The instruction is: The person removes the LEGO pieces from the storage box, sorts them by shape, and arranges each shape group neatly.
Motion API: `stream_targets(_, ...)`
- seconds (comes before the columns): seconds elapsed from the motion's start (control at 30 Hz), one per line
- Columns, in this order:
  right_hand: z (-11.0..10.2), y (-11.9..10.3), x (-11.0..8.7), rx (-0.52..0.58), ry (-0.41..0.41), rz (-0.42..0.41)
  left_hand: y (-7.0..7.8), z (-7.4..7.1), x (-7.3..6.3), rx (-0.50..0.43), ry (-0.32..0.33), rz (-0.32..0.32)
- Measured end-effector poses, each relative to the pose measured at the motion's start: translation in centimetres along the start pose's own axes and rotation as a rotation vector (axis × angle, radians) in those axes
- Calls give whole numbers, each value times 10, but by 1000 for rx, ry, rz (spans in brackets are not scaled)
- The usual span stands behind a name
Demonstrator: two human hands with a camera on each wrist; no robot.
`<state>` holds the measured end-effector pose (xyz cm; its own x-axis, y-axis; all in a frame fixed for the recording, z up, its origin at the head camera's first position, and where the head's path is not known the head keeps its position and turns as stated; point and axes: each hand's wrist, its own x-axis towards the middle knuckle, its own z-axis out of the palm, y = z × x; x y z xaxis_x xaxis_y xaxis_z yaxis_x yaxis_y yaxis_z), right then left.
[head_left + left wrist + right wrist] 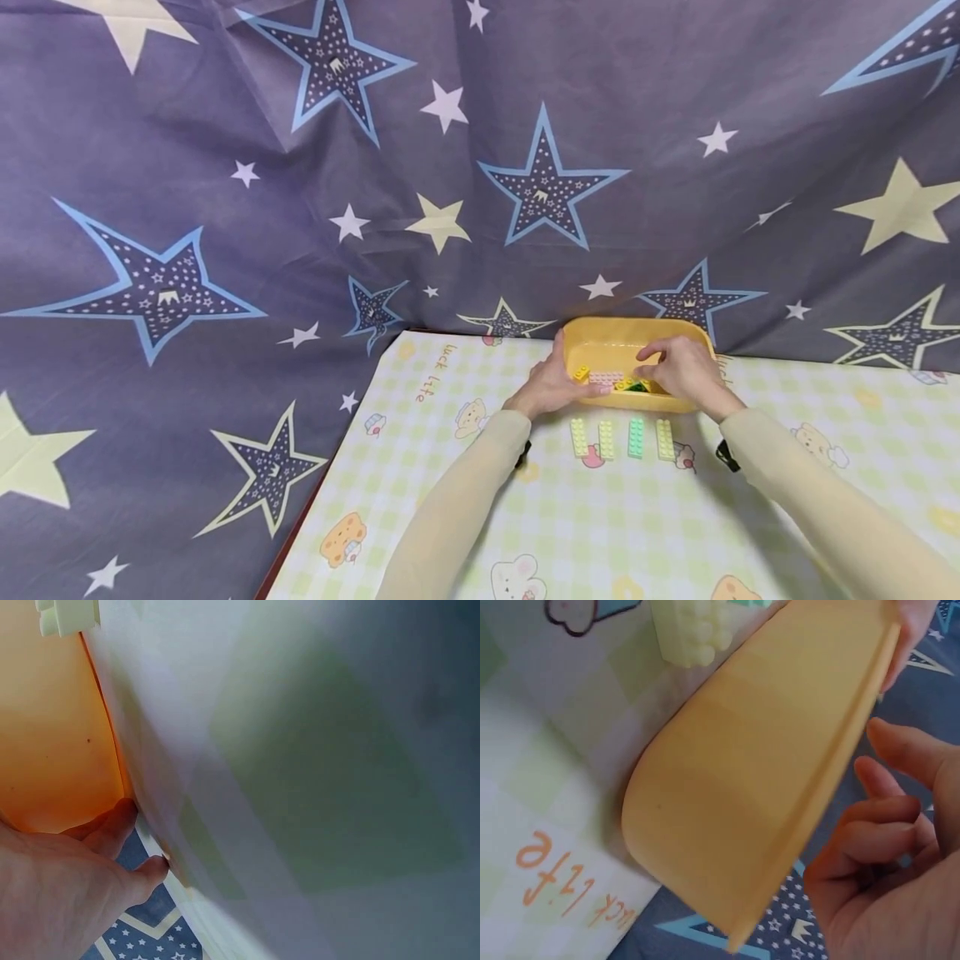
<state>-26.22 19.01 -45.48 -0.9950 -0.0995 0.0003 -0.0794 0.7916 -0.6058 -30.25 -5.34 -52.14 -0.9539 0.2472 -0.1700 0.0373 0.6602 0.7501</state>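
Please take the yellow tray (pixel 630 403) as your clock, with twelve o'clock at the far edge of the worktop (pixel 615 517), where this tray stands. Your left hand (pixel 551 385) is at its nine o'clock end and grips the wall, with the thumb across the near rim. Your right hand (pixel 684 368) is over the three o'clock part; here the grip is loose, the fingers bent with their tips apart, and I see no brick between them. Inside, a small yellow brick (pixel 581 373) lies toward eight o'clock, a pink brick (pixel 606 377) near seven, and a dark green piece (pixel 637 387), partly hidden, at six. Outside, also at six o'clock, four bricks lie in one row, apart from each other: three pale yellow bricks (pixel 579 437) and one mint green brick (pixel 636 437). In my judgement, the step in hand is choosing among the bricks in the tray. The next move calls for lowering the right fingertips toward six o'clock and pinching only one brick, while the left hand steadies the tray.
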Motion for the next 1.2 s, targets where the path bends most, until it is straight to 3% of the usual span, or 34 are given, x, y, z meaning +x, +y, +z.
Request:
stream_targets(0.27,17,1,25,-6,-114,52,3,1,0,6,-11,-22)
stream_targets(0.47,31,1,35,9,-153,84,3,1,0,1,-10,-21)
stream_targets(0.87,36,2,44,-10,-137,111,1,0,-2,-13,-37,14)
stream_targets(1.2,40,9,48,26,-111,143,1,-2,-4,-7,-29,-5)
